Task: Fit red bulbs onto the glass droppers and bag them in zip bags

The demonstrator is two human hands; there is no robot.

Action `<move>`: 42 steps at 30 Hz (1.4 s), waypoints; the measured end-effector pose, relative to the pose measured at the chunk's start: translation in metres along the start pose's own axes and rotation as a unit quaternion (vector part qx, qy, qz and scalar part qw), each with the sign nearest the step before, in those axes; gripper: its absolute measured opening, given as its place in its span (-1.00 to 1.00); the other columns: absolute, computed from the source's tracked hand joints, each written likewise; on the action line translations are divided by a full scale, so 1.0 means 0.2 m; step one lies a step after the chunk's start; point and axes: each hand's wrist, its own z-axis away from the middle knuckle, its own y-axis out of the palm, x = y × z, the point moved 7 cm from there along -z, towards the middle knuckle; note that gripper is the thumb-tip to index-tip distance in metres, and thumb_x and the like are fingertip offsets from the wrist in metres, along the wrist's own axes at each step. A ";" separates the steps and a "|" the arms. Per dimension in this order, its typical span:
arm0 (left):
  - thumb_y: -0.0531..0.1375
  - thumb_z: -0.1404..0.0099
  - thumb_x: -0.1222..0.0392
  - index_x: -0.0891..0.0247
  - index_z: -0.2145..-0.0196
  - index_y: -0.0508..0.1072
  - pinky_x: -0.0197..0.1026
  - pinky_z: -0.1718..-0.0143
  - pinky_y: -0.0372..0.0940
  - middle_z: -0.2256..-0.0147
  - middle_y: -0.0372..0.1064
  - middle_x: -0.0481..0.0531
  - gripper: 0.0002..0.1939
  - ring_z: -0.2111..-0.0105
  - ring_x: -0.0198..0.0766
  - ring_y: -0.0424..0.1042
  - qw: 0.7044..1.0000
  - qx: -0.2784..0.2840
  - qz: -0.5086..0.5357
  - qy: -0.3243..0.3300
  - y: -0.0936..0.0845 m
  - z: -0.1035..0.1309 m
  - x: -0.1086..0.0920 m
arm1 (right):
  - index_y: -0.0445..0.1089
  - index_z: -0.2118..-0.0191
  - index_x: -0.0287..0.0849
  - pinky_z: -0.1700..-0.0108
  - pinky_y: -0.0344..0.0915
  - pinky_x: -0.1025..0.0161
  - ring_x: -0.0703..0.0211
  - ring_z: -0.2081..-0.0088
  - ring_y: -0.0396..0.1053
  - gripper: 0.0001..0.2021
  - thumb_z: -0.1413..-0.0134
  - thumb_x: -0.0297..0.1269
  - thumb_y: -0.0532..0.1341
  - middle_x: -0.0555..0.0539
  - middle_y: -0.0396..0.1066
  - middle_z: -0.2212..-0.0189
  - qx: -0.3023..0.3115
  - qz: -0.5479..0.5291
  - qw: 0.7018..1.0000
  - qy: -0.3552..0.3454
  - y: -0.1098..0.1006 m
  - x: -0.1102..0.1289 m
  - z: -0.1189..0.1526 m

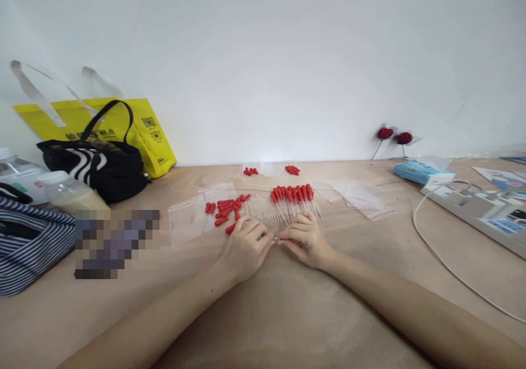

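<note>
A small item (276, 239) is held on the near side of the bare tubes (259, 209), above the tabletop (267, 325). It is pinched between the fingertips of the left hand (249, 248) and the right hand (306, 240); its kind cannot be told. Bulbs (224, 206) are scattered left of the bare tubes, and bulbed tubes (293, 194) are ranged to their right. The step in hand is judged to be two-handed fine fitting; light, aligned fingertip pressure seems required for the next move.
</note>
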 end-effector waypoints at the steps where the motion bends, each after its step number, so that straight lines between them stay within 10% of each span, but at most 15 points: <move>1: -0.01 -0.26 0.27 0.28 0.46 0.39 -0.12 0.27 0.08 0.50 0.33 0.01 -0.78 0.44 -0.26 0.25 1.000 0.010 -0.011 0.007 0.00 -0.01 -0.01 | 0.40 0.36 -0.11 0.22 0.00 0.16 0.27 0.41 0.23 -0.89 -0.06 -0.35 0.12 0.03 0.43 0.50 -0.005 0.018 1.000 -0.010 -0.01 0.01 0.00; 11: -0.03 -0.24 0.31 0.27 0.47 0.42 -0.17 0.39 0.09 0.52 0.30 0.02 -0.74 0.47 -0.26 0.23 1.000 0.001 0.007 -0.001 -0.05 -0.03 0.03 | 0.38 0.20 -0.08 0.22 0.08 0.17 0.23 0.34 0.25 -0.80 -0.02 -0.20 0.17 -0.02 0.42 0.39 -0.022 0.047 0.998 -0.041 -0.03 0.05 0.00; 16: -0.04 -0.23 0.24 0.24 0.36 0.47 -0.22 0.39 0.18 0.42 0.38 0.06 -0.72 0.42 -0.22 0.33 0.978 0.055 -0.009 -0.201 -0.11 -0.01 0.44 | 0.16 -0.06 -0.13 0.11 0.13 0.07 0.05 0.10 0.22 -0.54 -0.01 -0.15 0.15 -0.21 0.24 0.08 -0.052 0.079 0.995 0.019 -0.07 -0.03 0.02; 23: -0.03 -0.18 0.17 0.27 0.41 0.48 -0.11 0.39 0.18 0.39 0.43 0.21 -0.70 0.32 0.07 0.39 0.835 0.237 -0.089 -0.489 -0.09 0.28 0.94 | 0.23 0.07 -0.13 0.15 0.19 0.07 0.08 0.17 0.26 -0.70 -0.02 -0.38 0.09 -0.20 0.23 0.14 -0.080 0.080 0.993 0.041 -0.08 -0.07 0.05; 37: 0.01 -0.18 0.08 0.25 0.38 0.45 -0.23 0.43 0.16 0.37 0.43 0.10 -0.73 0.35 -0.12 0.39 0.843 0.267 -0.025 -0.466 -0.01 0.28 0.90 | 0.27 0.14 -0.18 0.20 0.24 0.12 0.12 0.20 0.24 -0.74 0.01 -0.46 0.08 -0.21 0.20 0.14 -0.048 0.070 0.996 0.030 -0.06 -0.05 0.04; 42: 0.02 -0.15 -0.04 0.23 0.45 0.39 -0.21 0.34 0.15 0.38 0.36 0.06 -0.69 0.31 -0.14 0.33 0.919 0.197 -0.042 -0.339 -0.03 0.15 0.75 | 0.27 0.17 -0.17 0.22 0.24 0.15 0.16 0.25 0.24 -0.76 0.01 -0.46 0.07 -0.19 0.20 0.14 -0.036 0.071 0.996 0.027 -0.05 -0.05 0.04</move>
